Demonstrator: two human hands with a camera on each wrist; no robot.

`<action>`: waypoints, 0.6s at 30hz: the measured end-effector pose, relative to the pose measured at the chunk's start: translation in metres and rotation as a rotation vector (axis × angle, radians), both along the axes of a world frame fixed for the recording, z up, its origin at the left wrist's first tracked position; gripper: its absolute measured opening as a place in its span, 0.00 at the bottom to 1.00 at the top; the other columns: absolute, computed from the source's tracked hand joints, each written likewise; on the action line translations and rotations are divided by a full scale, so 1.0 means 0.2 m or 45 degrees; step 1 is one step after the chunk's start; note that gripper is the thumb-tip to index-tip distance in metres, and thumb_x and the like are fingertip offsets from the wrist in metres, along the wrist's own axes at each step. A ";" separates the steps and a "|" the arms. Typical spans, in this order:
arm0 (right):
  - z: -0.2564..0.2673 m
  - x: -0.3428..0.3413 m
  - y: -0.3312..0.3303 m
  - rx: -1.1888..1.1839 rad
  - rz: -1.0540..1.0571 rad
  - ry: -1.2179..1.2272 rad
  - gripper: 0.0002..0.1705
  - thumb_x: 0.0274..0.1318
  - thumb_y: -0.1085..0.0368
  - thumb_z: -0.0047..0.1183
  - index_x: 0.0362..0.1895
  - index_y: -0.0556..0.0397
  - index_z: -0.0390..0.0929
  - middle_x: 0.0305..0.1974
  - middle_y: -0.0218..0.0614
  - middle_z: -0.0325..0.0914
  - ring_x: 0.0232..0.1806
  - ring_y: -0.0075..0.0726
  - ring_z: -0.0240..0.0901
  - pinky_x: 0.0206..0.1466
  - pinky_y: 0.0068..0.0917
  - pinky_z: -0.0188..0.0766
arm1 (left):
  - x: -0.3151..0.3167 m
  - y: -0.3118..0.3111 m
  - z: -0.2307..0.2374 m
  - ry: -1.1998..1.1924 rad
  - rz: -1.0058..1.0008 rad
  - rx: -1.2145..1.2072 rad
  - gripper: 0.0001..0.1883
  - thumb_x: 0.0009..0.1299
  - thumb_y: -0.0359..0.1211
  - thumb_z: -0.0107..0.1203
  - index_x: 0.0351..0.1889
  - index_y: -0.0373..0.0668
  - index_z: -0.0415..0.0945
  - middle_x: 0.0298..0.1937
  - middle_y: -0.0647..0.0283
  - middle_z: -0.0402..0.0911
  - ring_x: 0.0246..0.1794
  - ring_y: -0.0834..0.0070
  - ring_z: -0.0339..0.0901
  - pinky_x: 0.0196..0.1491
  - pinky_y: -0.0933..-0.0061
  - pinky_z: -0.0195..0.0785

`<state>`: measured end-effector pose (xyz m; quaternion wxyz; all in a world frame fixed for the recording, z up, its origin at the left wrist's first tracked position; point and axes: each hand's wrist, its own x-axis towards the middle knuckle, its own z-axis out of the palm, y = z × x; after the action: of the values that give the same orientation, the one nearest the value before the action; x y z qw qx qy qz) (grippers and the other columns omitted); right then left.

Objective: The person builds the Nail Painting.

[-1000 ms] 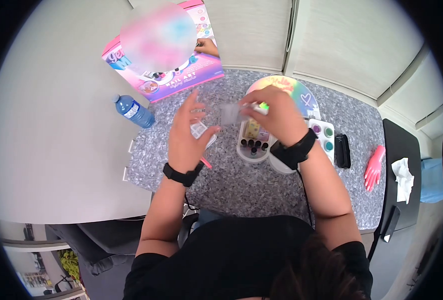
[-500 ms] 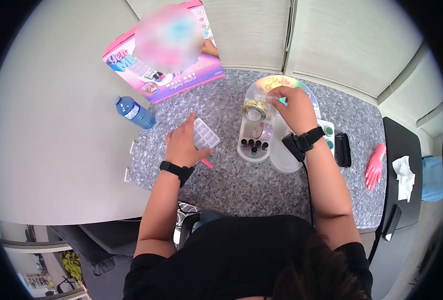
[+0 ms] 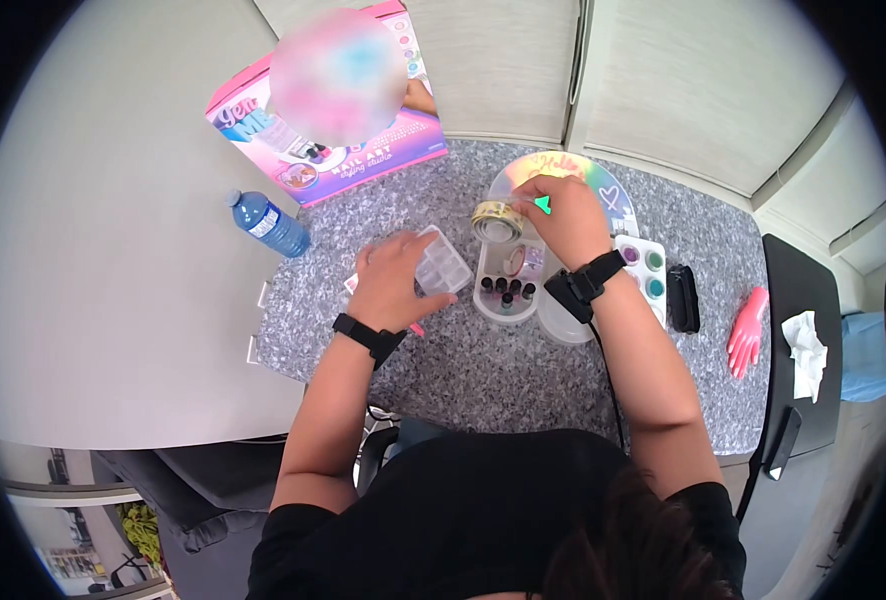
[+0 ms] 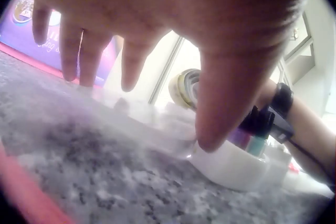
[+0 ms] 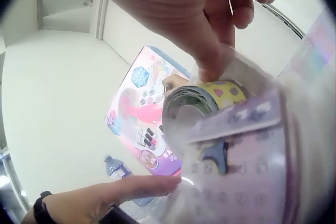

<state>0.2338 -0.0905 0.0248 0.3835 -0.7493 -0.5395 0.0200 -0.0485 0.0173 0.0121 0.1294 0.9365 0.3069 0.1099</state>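
My left hand (image 3: 388, 282) spreads its fingers over a clear compartment case (image 3: 446, 265), thumb at the near corner and fingertips at its far side. In the left wrist view its fingers (image 4: 131, 66) hang nearly straight over the clear plastic. My right hand (image 3: 568, 215) pinches at the upper edge of a yellow patterned sticker roll (image 3: 498, 222), with clear plastic around the fingertips. The right wrist view shows the thumb (image 5: 210, 71) right at the roll; the other fingertips are partly hidden. A purple sticker roll (image 3: 525, 262) and several black-capped polish bottles (image 3: 508, 300) sit in the white tray (image 3: 503, 318).
A nail art box (image 3: 363, 165) and a water bottle (image 3: 271, 225) stand at the left. Behind the tray rises a rainbow panel (image 3: 613, 195). A paint palette (image 3: 653, 260), a black case (image 3: 683, 298) and a pink model hand (image 3: 749, 335) lie rightward. A pink stick (image 3: 417, 328) lies near the left wrist.
My right hand has carried a clear plastic piece to the tray, and the yellow roll has shifted up and away. My left hand came down and slid the compartment case rightward.
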 end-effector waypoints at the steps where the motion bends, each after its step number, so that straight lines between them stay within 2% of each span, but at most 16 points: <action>1: 0.00 0.00 0.00 -0.001 0.000 -0.001 0.10 0.61 0.59 0.73 0.44 0.47 0.94 0.40 0.43 0.92 0.47 0.54 0.85 0.54 0.47 0.82 | 0.02 -0.01 0.01 0.066 -0.004 -0.012 0.52 0.62 0.56 0.79 0.83 0.52 0.70 0.80 0.49 0.74 0.82 0.49 0.68 0.82 0.35 0.51; 3: 0.00 0.01 -0.02 -0.111 -0.017 0.089 0.10 0.61 0.59 0.73 0.43 0.48 0.94 0.41 0.42 0.92 0.47 0.54 0.86 0.54 0.48 0.83 | 0.08 0.01 -0.01 0.128 -0.006 -0.021 0.50 0.64 0.58 0.77 0.83 0.51 0.71 0.81 0.48 0.74 0.83 0.48 0.68 0.82 0.34 0.52; 5: 0.03 0.00 -0.03 -0.166 -0.011 0.132 0.09 0.61 0.60 0.73 0.43 0.48 0.95 0.42 0.42 0.93 0.49 0.54 0.86 0.56 0.47 0.82 | 0.17 0.07 -0.06 -0.199 -0.001 0.009 0.41 0.71 0.56 0.73 0.79 0.49 0.76 0.77 0.45 0.79 0.78 0.48 0.75 0.78 0.43 0.64; 6: 0.04 0.00 -0.04 -0.227 -0.005 0.177 0.09 0.62 0.60 0.72 0.43 0.49 0.95 0.43 0.43 0.93 0.51 0.55 0.85 0.58 0.47 0.82 | 0.22 0.07 -0.06 -0.199 0.000 0.006 0.41 0.71 0.56 0.73 0.79 0.49 0.76 0.77 0.45 0.79 0.78 0.48 0.75 0.78 0.43 0.64; 7: 0.03 0.00 -0.05 -0.230 -0.004 0.176 0.09 0.62 0.60 0.72 0.43 0.49 0.95 0.43 0.43 0.93 0.51 0.55 0.85 0.58 0.47 0.82 | 0.27 0.05 -0.01 -0.296 -0.032 0.016 0.34 0.73 0.51 0.72 0.74 0.47 0.80 0.70 0.46 0.84 0.70 0.49 0.81 0.72 0.49 0.71; 8: 0.01 0.01 -0.05 -0.160 0.046 0.022 0.10 0.62 0.63 0.70 0.46 0.49 0.95 0.47 0.43 0.93 0.54 0.56 0.84 0.61 0.47 0.81 | 0.31 0.03 0.03 -0.393 -0.063 0.028 0.27 0.76 0.46 0.70 0.69 0.46 0.84 0.62 0.46 0.90 0.63 0.51 0.88 0.65 0.56 0.79; 9: 0.00 0.02 -0.06 -0.088 0.094 -0.133 0.12 0.63 0.65 0.68 0.49 0.49 0.94 0.50 0.43 0.92 0.57 0.57 0.83 0.63 0.47 0.81 | 0.35 0.02 0.05 -0.395 -0.062 0.028 0.27 0.76 0.46 0.70 0.69 0.46 0.84 0.62 0.46 0.90 0.63 0.51 0.88 0.65 0.56 0.79; 10: 0.01 0.01 -0.06 -0.087 0.092 -0.136 0.12 0.63 0.65 0.68 0.49 0.49 0.94 0.50 0.43 0.92 0.57 0.57 0.83 0.63 0.47 0.81 | 0.38 0.01 0.06 -0.402 0.010 -0.076 0.22 0.76 0.44 0.69 0.64 0.45 0.87 0.54 0.49 0.92 0.55 0.53 0.91 0.59 0.59 0.82; 11: 0.03 0.00 -0.06 0.037 0.146 -0.197 0.17 0.61 0.70 0.66 0.54 0.48 0.93 0.54 0.43 0.91 0.58 0.58 0.82 0.66 0.47 0.79 | 0.40 0.01 0.07 -0.411 0.080 -0.178 0.17 0.76 0.42 0.69 0.58 0.44 0.90 0.47 0.51 0.94 0.47 0.56 0.93 0.52 0.62 0.85; 12: 0.04 -0.02 -0.06 0.159 0.201 -0.258 0.24 0.59 0.74 0.63 0.59 0.47 0.91 0.57 0.44 0.90 0.60 0.60 0.81 0.69 0.47 0.78 | 0.40 0.01 0.07 -0.415 0.076 -0.178 0.17 0.76 0.42 0.69 0.58 0.44 0.90 0.47 0.51 0.94 0.47 0.56 0.93 0.52 0.62 0.85; 13: 0.07 -0.04 -0.07 0.159 0.199 -0.261 0.24 0.59 0.74 0.63 0.59 0.47 0.91 0.57 0.44 0.90 0.60 0.60 0.81 0.69 0.47 0.78 | 0.40 0.01 0.07 -0.448 0.073 -0.118 0.15 0.76 0.41 0.69 0.55 0.44 0.91 0.43 0.53 0.94 0.43 0.57 0.94 0.50 0.62 0.85; 14: 0.10 -0.06 -0.09 0.207 0.329 -0.276 0.29 0.56 0.76 0.62 0.63 0.46 0.89 0.59 0.44 0.89 0.60 0.60 0.81 0.70 0.47 0.78 | 0.40 0.01 0.07 -0.480 0.070 -0.057 0.14 0.75 0.40 0.69 0.52 0.44 0.92 0.40 0.54 0.94 0.40 0.59 0.94 0.47 0.63 0.85; 15: 0.13 -0.09 -0.11 0.254 0.462 -0.290 0.34 0.53 0.79 0.61 0.66 0.45 0.87 0.61 0.44 0.88 0.60 0.60 0.81 0.71 0.47 0.77 | 0.40 0.02 0.06 -0.480 0.071 -0.057 0.14 0.75 0.40 0.69 0.52 0.44 0.92 0.40 0.54 0.94 0.40 0.59 0.94 0.47 0.63 0.85; 17: 0.11 -0.11 -0.13 0.144 0.478 -0.224 0.36 0.51 0.80 0.60 0.67 0.46 0.85 0.62 0.46 0.87 0.62 0.61 0.80 0.72 0.48 0.77 | 0.39 0.02 0.04 -0.523 0.109 -0.146 0.13 0.74 0.40 0.70 0.51 0.46 0.93 0.40 0.54 0.94 0.40 0.61 0.94 0.47 0.62 0.85; 18: 0.09 -0.10 -0.12 0.050 0.473 -0.180 0.38 0.52 0.79 0.63 0.69 0.44 0.84 0.64 0.44 0.86 0.66 0.59 0.79 0.74 0.48 0.75 | 0.39 0.01 0.03 -0.522 0.111 -0.149 0.13 0.74 0.40 0.70 0.51 0.46 0.93 0.40 0.54 0.94 0.40 0.61 0.94 0.47 0.62 0.85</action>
<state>0.2133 -0.1142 0.0432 0.3491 -0.6288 -0.6943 0.0272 0.0304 0.0201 0.0183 0.2385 0.8712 0.3204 0.2855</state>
